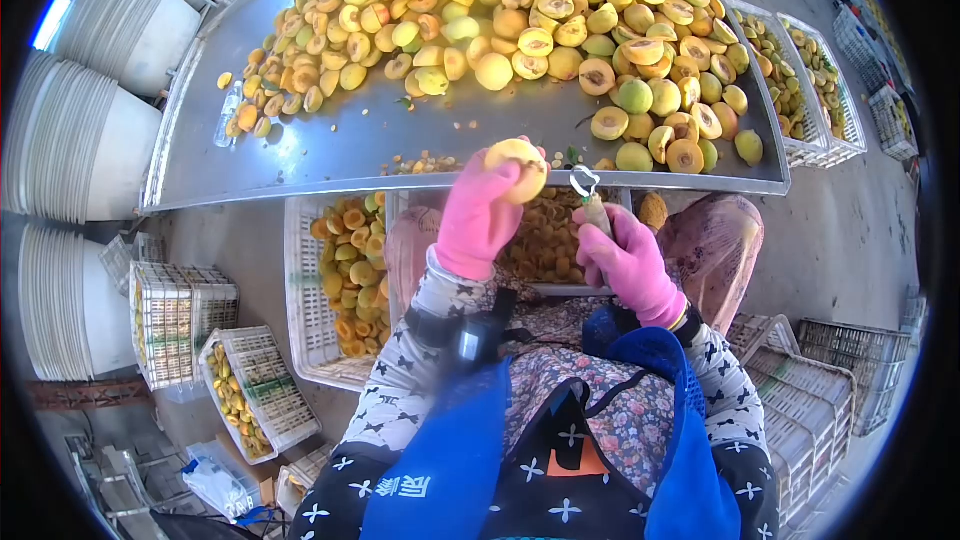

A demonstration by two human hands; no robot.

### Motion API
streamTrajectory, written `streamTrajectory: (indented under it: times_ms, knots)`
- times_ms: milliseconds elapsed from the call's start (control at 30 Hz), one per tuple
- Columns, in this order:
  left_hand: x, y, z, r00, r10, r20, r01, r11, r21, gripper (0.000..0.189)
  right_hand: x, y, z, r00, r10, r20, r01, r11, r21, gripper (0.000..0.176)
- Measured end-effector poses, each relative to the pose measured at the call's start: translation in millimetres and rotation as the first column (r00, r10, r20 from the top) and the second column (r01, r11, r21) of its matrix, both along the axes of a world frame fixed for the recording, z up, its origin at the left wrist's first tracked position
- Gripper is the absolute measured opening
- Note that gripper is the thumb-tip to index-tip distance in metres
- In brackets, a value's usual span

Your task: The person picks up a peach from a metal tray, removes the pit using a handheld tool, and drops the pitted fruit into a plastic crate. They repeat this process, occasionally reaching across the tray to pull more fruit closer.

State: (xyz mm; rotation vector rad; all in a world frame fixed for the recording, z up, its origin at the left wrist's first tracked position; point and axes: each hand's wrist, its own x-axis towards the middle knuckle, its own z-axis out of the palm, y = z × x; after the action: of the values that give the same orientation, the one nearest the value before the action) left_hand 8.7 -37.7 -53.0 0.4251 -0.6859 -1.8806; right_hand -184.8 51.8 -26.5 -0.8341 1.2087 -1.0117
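Note:
My left hand (482, 215), in a pink glove, is closed around a yellow peach half (518, 168) just above the front edge of the metal table (420, 145). My right hand (627, 265), gloved in pink too, grips the handle of a peach pitting tool (592, 202). Its looped metal blade points up, to the right of the peach half and apart from it. Beyond both hands, many cut peaches (470, 10) are heaped on the table. Below my hands, a crate between my knees holds more peach pieces (548, 230).
A white crate (308, 285) with peach halves stands left of my legs. A plastic bottle (228, 115) lies at the table's left side. Filled crates (835, 110) stand on the right. Stacked white tubs (85, 140) line the left, with more crates (265, 380) on the floor.

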Motion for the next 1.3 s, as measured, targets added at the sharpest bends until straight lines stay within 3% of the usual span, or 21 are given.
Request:
streamTrajectory:
  times_ms: [67, 233, 300, 333, 367, 400, 433, 467, 567, 633, 700, 767, 833, 867, 933, 1000, 1067, 1133, 1233, 1300]
  knots:
    - [-10, 4, 4, 0.995, 0.006, 0.100, -0.004, 1.000, -0.015, 0.047, 9, -2, 10, 0.987, -0.096, -0.129, 0.075, 0.985, -0.158, 0.030]
    - [-30, 29, 27, 0.989, -0.071, 0.133, 0.079, 0.995, -0.058, 0.044, 4, -31, 12, 0.982, -0.114, -0.152, 0.076, 0.969, -0.237, 0.039]
    - [-34, 25, 21, 0.984, -0.082, 0.156, 0.103, 0.986, -0.131, 0.040, -7, -38, 18, 1.000, -0.015, 0.017, 0.016, 0.997, -0.073, 0.040]
    - [-38, 28, 30, 0.987, -0.111, 0.117, 0.125, 0.985, -0.118, 0.036, -5, -38, 20, 0.996, -0.043, -0.073, 0.037, 0.996, -0.082, 0.039]
    - [-40, 29, 32, 0.939, 0.068, 0.336, 0.035, 0.956, -0.290, 0.036, -3, -37, 17, 0.924, -0.187, -0.334, 0.064, 0.936, -0.346, 0.036]
    - [-41, 30, 33, 0.822, 0.271, 0.501, -0.009, 0.885, -0.465, 0.035, -1, -33, 10, 0.769, -0.376, -0.516, 0.008, 0.814, -0.581, 0.033]
    - [-41, 28, 34, 0.781, 0.330, 0.531, -0.040, 0.874, -0.484, 0.036, 1, -30, 6, 0.558, -0.581, -0.593, -0.125, 0.648, -0.751, 0.030]
    - [-42, 27, 35, 0.734, 0.385, 0.560, -0.070, 0.863, -0.501, 0.036, -1, -28, 8, 0.549, -0.552, -0.628, -0.187, 0.651, -0.736, 0.028]
    - [-39, 25, 35, 0.937, 0.150, 0.316, -0.109, 0.984, -0.141, 0.038, -7, -22, 11, 0.472, -0.479, -0.740, -0.349, 0.669, -0.656, 0.030]
    - [-39, 24, 29, 0.996, 0.033, 0.087, -0.030, 0.999, -0.042, 0.039, -10, -23, 5, 0.354, -0.448, -0.821, -0.432, 0.700, -0.568, 0.037]
    - [-40, 24, 25, 0.972, 0.078, 0.220, -0.052, 0.991, -0.125, 0.038, -12, -24, 1, 0.267, -0.371, -0.890, -0.477, 0.751, -0.456, 0.036]
    - [-40, 26, 26, 0.963, 0.100, 0.252, -0.081, 0.993, -0.085, 0.036, -12, -25, 3, 0.220, -0.292, -0.931, -0.521, 0.772, -0.365, 0.032]
    - [-41, 31, 32, 0.979, 0.095, 0.183, -0.112, 0.990, 0.083, 0.033, -12, -25, 4, 0.158, -0.226, -0.961, -0.549, 0.789, -0.276, 0.030]
    - [-42, 31, 30, 0.980, 0.107, 0.171, -0.123, 0.989, 0.087, 0.032, -11, -24, 3, 0.126, -0.193, -0.973, -0.562, 0.794, -0.230, 0.028]
    - [-42, 32, 22, 0.980, 0.131, 0.146, -0.146, 0.985, 0.097, 0.029, -6, -21, -1, 0.256, -0.134, -0.957, -0.530, 0.809, -0.255, 0.028]
    - [-42, 32, 9, 0.856, 0.272, 0.441, -0.229, 0.962, -0.148, 0.029, 2, -17, -13, 0.414, -0.127, -0.901, -0.469, 0.819, -0.331, 0.027]
    - [-42, 33, 9, 0.841, 0.288, 0.459, -0.247, 0.957, -0.149, 0.030, 7, -14, -20, 0.517, -0.112, -0.849, -0.448, 0.809, -0.380, 0.027]
    - [-39, 34, 16, 0.958, 0.182, 0.221, -0.210, 0.972, 0.109, 0.031, 14, -10, -19, 0.558, -0.052, -0.828, -0.413, 0.848, -0.332, 0.027]
    - [-45, 34, 21, 0.936, 0.267, 0.229, -0.286, 0.957, 0.053, 0.031, 30, -2, -23, 0.688, -0.071, -0.722, -0.340, 0.848, -0.407, 0.026]
    - [-51, 31, 34, 0.925, 0.289, 0.246, -0.312, 0.948, 0.059, 0.030, 35, -2, -14, 0.714, -0.061, -0.698, -0.270, 0.895, -0.354, 0.023]
